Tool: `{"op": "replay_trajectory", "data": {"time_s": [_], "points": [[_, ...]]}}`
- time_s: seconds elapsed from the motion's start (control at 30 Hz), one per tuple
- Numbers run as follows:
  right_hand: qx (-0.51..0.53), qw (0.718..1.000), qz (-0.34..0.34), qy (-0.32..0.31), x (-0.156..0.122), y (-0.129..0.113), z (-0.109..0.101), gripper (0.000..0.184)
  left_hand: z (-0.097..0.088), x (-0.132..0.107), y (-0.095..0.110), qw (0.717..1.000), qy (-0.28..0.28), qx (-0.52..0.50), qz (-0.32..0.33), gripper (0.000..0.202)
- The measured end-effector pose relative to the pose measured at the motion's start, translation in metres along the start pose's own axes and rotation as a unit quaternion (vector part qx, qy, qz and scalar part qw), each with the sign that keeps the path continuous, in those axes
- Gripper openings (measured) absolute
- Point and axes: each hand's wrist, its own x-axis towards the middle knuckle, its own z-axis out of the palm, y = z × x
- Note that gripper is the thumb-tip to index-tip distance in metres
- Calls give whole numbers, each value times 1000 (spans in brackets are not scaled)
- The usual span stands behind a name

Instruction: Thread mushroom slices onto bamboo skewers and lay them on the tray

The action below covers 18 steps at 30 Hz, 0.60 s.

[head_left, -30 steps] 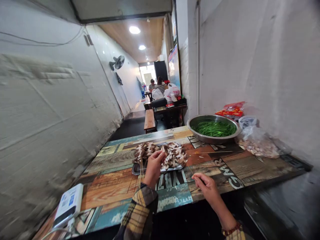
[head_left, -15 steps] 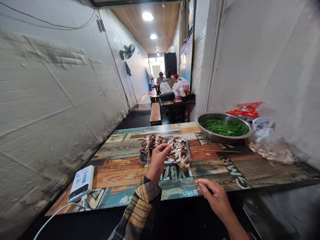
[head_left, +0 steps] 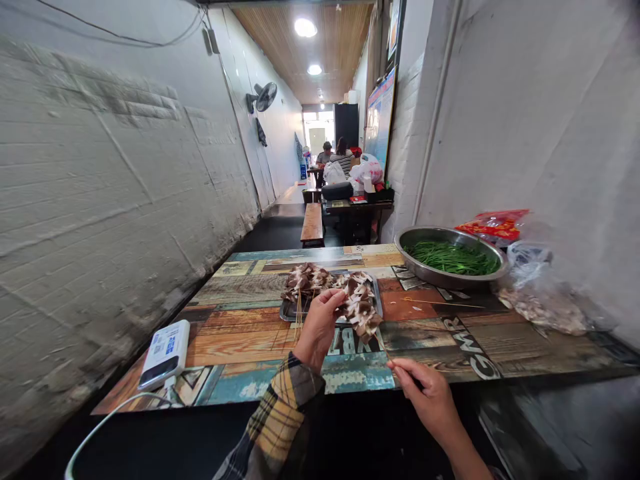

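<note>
In my right hand (head_left: pixel 423 393) the thumb and fingers pinch the lower end of a thin wooden skewer (head_left: pixel 383 345), which slants up and away to the left. Torn grey-brown and white oyster mushrooms (head_left: pixel 364 308) are bunched along its upper part. My left hand (head_left: pixel 320 327) is closed in a pinch at the left edge of this bunch, its fingertips on a mushroom piece that they partly hide. Behind both hands lies a metal tray (head_left: pixel 289 313) bearing more mushrooms (head_left: pixel 306 279) on skewers, whose bare sticks (head_left: pixel 299 313) jut over its near rim.
A steel basin (head_left: pixel 425 270) of green chives (head_left: pixel 450 257) stands at the right back, beside a plastic bag (head_left: pixel 545 300) of pale pieces and a red packet (head_left: pixel 495 225). One loose skewer (head_left: pixel 450 304) lies in front. A white power bank (head_left: pixel 164 353) with cable sits left. People sit far back.
The view has shifted slightly. My left fingertips have come closer against the mushrooms on the skewer, and the skewer's bunch has moved a little up. My right hand keeps its pinch.
</note>
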Motion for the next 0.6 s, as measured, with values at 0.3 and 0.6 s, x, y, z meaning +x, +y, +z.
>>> {"op": "replay_trajectory", "data": {"time_s": [0.3,0.6], "points": [[-17,1000,-22,-3,0,-3,-2,24,2,-4,3,998,-21,-53,-19,21],[-12,999,-31,4,0,-2,-1,21,-6,-4,2,999,-7,-40,-6,27]]}}
